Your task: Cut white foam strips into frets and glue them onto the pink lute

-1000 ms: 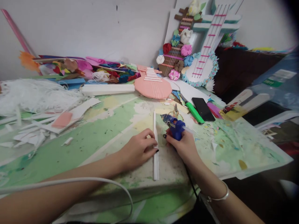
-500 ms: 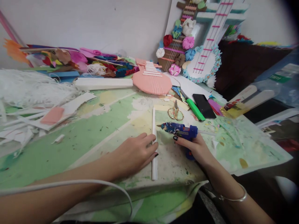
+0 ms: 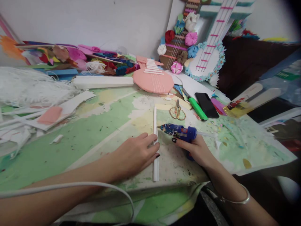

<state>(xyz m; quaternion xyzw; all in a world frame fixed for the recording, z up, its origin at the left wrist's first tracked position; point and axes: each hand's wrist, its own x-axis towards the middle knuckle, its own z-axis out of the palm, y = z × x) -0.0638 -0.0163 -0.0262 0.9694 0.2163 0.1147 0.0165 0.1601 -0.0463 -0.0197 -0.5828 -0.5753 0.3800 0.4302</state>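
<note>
one white strip (image 3: 155, 172) is held by half-curled left fingers (image 3: 150, 139); right fingers (image 3: 182, 144) wrap one glue gun (image 3: 180, 131).

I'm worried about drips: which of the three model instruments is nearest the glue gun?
The pink one with white bars; the flowery brown one and blue-edged white one stand farther from the glue gun.

Glue gun (image 3: 180, 131): fairly crisp outline, printed label too soft to read.
Counter (image 3: 110, 125): evenly lit around the glue gun, diffuse light, faint soft shadows.
Wall (image 3: 94, 25): beyond the glue gun, muted grey, slightly dim.
Bottle (image 3: 288, 81): far right of the glue gun, smeared, stretched by lens distortion.
Corner: up and far right of the glue gun, vignetted black.
</note>
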